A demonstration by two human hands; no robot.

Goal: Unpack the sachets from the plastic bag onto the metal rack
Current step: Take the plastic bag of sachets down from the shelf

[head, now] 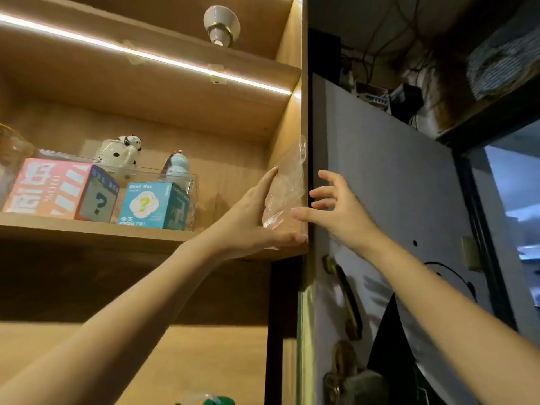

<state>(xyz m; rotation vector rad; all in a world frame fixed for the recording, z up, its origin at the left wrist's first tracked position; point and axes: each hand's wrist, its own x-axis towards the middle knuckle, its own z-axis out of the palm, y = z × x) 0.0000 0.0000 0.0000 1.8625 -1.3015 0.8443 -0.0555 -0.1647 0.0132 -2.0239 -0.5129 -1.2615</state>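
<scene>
A clear, crumpled plastic bag (285,188) stands upright against the right side wall of a wooden shelf (96,229). My left hand (257,217) presses flat against the bag, fingers pointing up and thumb under its bottom edge. My right hand (336,204) hovers just right of the shelf's side panel, fingers spread, holding nothing. I cannot tell whether the bag holds anything. No sachets and no metal rack show in this view.
On the shelf to the left stand a pink blind box (58,188) and a teal blind box (153,204) in a clear case, with two small figurines (119,152) behind. A white door (394,200) with a brass handle (344,296) is to the right. An LED strip (146,55) lights the shelf.
</scene>
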